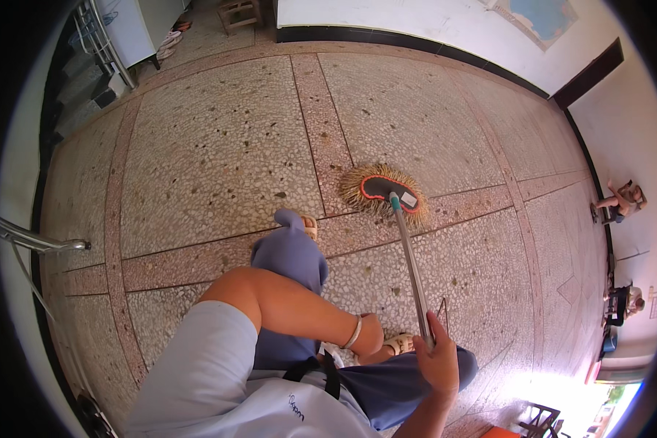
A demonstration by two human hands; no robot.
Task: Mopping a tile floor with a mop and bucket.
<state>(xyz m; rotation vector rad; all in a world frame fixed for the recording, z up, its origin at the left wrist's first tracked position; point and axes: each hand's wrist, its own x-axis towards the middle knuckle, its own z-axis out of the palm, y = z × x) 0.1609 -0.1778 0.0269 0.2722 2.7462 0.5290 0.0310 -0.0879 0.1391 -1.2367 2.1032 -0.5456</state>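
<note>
My right hand [439,358] is closed around the upper part of a metal mop handle [412,268], with the thumb along it. At the far end, a mop head [356,189] lies on the floor, ahead and to the right of my forward foot. It has shaggy yellowish-brown strands and a dark, red-edged top with a white label. My left hand [369,335], with a bangle at the wrist, is bent across in front of my body. Its fingers are mostly hidden, so whether it grips anything is unclear. A white item [331,353] shows just below that wrist.
Speckled terrazzo floor [213,153] spreads ahead. Stairs [79,82] with a metal railing stand at the far left, near shoes [171,42] and a wooden stool [239,16]. Two people sit along the right wall. Another metal rail [44,241] juts in from the left.
</note>
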